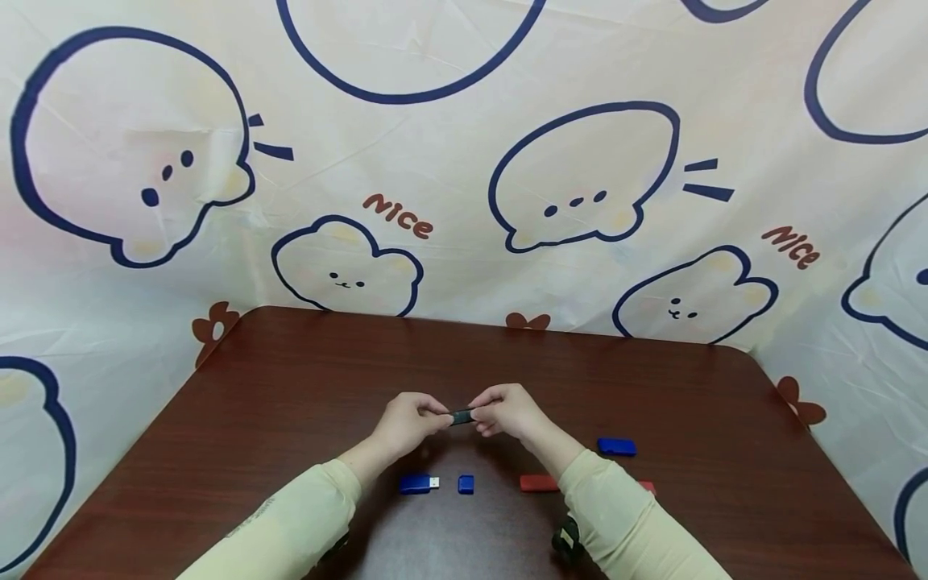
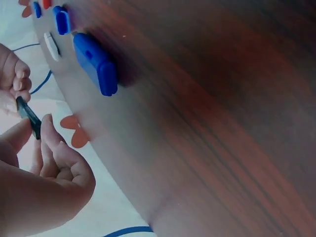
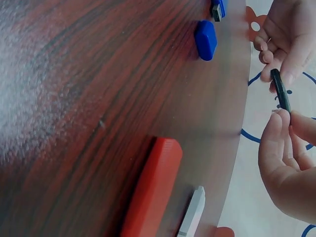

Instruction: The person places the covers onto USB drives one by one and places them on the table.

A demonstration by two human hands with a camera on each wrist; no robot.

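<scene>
Both hands meet over the table's middle in the head view, holding a small black stick (image 1: 461,416), flat and about the size of a USB stick; no connector shows on it. My left hand (image 1: 409,423) pinches one end between thumb and fingertips. The other end is pinched by my right hand (image 1: 511,412). In the right wrist view the black stick (image 3: 281,90) spans slantwise from hand to hand. Nearer me lies a blue USB stick (image 1: 416,483) with its metal plug bare, and a separate blue cap (image 1: 466,484) sits just right of it.
A red stick (image 1: 539,483) lies partly hidden under my right forearm, and a flat blue piece (image 1: 616,447) is farther right. A slim whitish piece (image 3: 192,213) lies beside the red stick in the right wrist view. Printed cloth (image 1: 464,161) hangs behind the brown table (image 1: 362,354).
</scene>
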